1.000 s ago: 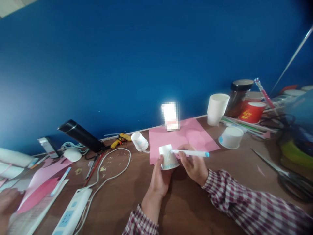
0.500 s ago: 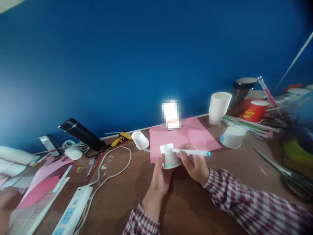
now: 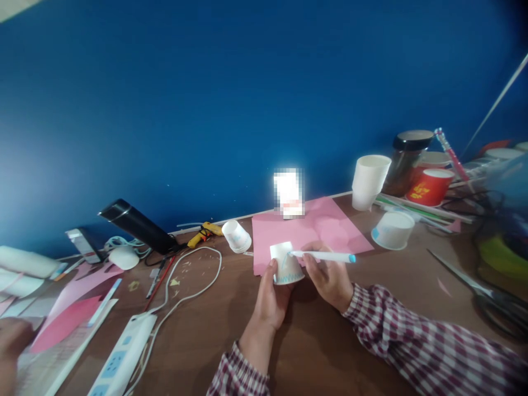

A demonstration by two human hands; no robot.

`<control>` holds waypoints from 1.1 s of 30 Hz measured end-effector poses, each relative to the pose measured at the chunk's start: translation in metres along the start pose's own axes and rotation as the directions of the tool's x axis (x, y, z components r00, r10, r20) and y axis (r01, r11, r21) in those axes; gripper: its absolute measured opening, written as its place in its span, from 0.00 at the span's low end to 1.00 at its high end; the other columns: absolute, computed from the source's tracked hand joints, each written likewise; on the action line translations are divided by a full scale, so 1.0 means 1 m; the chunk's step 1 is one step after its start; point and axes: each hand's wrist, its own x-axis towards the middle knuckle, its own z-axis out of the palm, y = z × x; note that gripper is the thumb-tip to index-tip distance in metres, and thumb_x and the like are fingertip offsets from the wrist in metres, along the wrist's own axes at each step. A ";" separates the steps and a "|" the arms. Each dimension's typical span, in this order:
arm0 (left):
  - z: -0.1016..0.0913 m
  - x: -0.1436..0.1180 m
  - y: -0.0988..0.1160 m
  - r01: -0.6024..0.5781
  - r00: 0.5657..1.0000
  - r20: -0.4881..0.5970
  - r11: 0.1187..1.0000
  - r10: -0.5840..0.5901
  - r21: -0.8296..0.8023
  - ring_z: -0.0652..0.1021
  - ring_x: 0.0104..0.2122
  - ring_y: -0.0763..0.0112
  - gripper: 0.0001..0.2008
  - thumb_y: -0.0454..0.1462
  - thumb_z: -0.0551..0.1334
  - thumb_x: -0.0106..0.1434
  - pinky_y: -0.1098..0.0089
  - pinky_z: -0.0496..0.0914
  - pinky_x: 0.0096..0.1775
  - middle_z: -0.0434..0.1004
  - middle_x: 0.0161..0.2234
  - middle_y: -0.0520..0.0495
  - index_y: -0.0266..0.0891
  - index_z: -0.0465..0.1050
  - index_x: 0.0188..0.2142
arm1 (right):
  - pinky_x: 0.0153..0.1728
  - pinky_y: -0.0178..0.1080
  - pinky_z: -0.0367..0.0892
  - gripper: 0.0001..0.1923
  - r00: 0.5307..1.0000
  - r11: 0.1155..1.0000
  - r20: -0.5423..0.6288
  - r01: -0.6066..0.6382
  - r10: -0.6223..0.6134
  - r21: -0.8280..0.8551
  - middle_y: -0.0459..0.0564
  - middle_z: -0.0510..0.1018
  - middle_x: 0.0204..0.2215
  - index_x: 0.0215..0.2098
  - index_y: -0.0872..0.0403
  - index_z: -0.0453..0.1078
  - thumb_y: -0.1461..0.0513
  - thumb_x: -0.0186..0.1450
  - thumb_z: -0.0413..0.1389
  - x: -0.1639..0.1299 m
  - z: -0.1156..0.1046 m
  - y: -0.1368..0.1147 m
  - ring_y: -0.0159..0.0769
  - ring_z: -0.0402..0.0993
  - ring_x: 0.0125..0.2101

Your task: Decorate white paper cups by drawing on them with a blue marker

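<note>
My left hand [image 3: 273, 300] is closed around a white paper cup [image 3: 287, 265], thumb on its side. Blue zigzag strokes run along the cup's lower edge, with a few blue lines higher up. In my right hand [image 3: 329, 278] I pinch a white felt-tip pen [image 3: 330, 256] with a light blue end; its tip is at the cup's upper side. Behind both hands lies pink paper [image 3: 346, 234]. Left of that paper sits another white paper cup [image 3: 236, 236] with faint blue marks.
Scissors [image 3: 474, 286] lie at the right, near a low white cup [image 3: 392, 230] and stacked paper cups [image 3: 371, 181]. At the left are a power strip [image 3: 124, 355], its white cable [image 3: 193, 297] and a yellow glue gun [image 3: 204, 234]. Another person's hand [image 3: 14, 335] shows at the left edge.
My hands, the cup and the pen look almost unmoved. The other person's hand at the left edge has shifted slightly.
</note>
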 end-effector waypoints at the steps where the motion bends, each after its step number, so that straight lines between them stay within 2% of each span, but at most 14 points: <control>1: 0.000 0.000 0.000 0.000 1.000 0.002 1.000 0.000 0.007 0.76 0.43 0.57 0.18 0.43 0.60 0.61 0.58 0.68 0.51 0.78 0.43 0.39 0.32 0.74 0.45 | 0.25 0.33 0.70 0.05 1.000 1.000 0.000 0.000 0.000 0.002 0.49 0.73 0.30 0.37 0.53 0.65 0.61 0.67 0.48 0.000 0.000 0.000 0.34 0.72 0.27; 17: 0.000 0.000 0.000 0.016 0.999 -0.029 1.000 -0.016 0.001 0.77 0.41 0.60 0.14 0.41 0.60 0.61 0.60 0.69 0.49 0.79 0.41 0.41 0.33 0.75 0.41 | 0.30 0.35 0.71 0.06 0.999 0.999 0.029 -0.034 0.034 0.023 0.49 0.75 0.31 0.38 0.53 0.64 0.61 0.68 0.48 -0.002 0.001 0.004 0.35 0.75 0.30; 26: 0.001 0.000 0.000 0.023 0.998 -0.057 0.999 -0.025 -0.026 0.77 0.41 0.60 0.18 0.41 0.60 0.61 0.60 0.69 0.49 0.79 0.41 0.39 0.30 0.73 0.45 | 0.31 0.34 0.69 0.05 1.000 0.999 0.001 0.024 -0.024 -0.033 0.48 0.73 0.30 0.37 0.53 0.64 0.62 0.67 0.48 0.002 0.000 0.002 0.34 0.71 0.30; 33: -0.001 0.000 0.000 0.010 0.999 -0.046 1.000 -0.010 -0.012 0.77 0.41 0.61 0.17 0.41 0.59 0.61 0.60 0.69 0.49 0.79 0.41 0.40 0.32 0.74 0.45 | 0.25 0.32 0.66 0.04 1.000 1.000 0.016 -0.002 0.002 -0.019 0.46 0.71 0.28 0.36 0.53 0.64 0.63 0.67 0.48 0.001 -0.001 0.002 0.31 0.69 0.26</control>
